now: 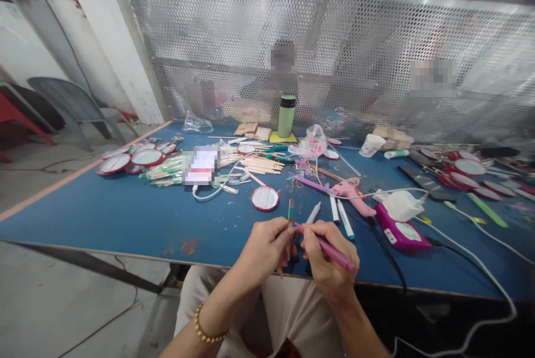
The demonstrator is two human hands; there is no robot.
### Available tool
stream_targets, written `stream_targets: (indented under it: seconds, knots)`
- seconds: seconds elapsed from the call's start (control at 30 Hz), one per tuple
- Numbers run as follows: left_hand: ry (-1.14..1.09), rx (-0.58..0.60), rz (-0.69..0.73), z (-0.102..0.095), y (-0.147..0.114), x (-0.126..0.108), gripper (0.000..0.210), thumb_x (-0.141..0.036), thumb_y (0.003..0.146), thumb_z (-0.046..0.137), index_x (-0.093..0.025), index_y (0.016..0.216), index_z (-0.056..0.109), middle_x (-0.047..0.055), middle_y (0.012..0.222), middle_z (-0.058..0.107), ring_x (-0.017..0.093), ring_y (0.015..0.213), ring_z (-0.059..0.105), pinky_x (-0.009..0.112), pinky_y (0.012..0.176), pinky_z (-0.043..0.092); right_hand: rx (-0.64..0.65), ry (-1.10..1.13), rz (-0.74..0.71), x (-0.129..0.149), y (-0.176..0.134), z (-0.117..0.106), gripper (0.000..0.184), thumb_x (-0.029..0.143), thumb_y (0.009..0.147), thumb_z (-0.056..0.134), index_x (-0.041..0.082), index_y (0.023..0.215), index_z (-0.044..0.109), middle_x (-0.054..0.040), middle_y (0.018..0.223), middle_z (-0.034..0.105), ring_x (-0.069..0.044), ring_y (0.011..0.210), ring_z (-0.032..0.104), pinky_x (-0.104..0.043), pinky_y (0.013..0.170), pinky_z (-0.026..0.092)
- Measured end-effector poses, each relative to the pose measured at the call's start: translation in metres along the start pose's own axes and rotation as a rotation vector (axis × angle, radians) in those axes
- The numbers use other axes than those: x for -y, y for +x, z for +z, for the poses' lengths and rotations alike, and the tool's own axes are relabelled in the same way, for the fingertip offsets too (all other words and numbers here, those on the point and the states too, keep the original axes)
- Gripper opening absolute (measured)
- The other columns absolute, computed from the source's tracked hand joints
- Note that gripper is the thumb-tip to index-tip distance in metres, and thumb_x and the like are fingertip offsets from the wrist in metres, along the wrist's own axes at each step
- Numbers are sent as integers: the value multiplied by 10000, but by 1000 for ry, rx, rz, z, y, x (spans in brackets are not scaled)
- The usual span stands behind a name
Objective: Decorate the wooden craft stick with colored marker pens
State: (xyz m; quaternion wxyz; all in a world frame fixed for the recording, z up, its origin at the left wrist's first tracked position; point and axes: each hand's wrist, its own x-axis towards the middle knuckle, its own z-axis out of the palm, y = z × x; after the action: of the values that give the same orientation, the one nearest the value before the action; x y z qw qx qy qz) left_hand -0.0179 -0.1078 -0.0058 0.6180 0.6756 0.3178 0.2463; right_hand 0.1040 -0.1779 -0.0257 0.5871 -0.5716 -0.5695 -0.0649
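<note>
At the table's near edge, my left hand [267, 243] pinches a flat wooden craft stick [291, 210] upright, with brown and green bands of colour near its top. My right hand [330, 257] grips a pink marker [334, 252] like a pen, its tip at the stick beside my left fingers. The stick's lower part is mostly hidden by my fingers. Just beyond the hands lie a grey marker [313, 213] and a white marker with a teal end [345, 221]. A round red-rimmed lid [264, 198] rests flat on the blue table [137, 218].
A pink glue gun [354, 196] and a magenta power strip [401, 230] with cables sit right. Loose craft sticks [261, 164], a phone [203, 165] and stacked red-rimmed lids [146, 155] lie left and centre. A green bottle [286, 117] stands before a perforated metal screen [234, 40]; people sit behind it.
</note>
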Motion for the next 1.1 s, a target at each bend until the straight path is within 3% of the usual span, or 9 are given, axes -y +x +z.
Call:
stream_targets:
  seconds: [1.1]
  knots:
    - [27,1,8,-1,0,1,420,-532,883,455,-207,618,485,-29,466,487,99,366,451,198,353,367,18,25,-74,3,4,1,134,133,926,571,201,840,648,32,646,651,-91,505,625,-180,484,480]
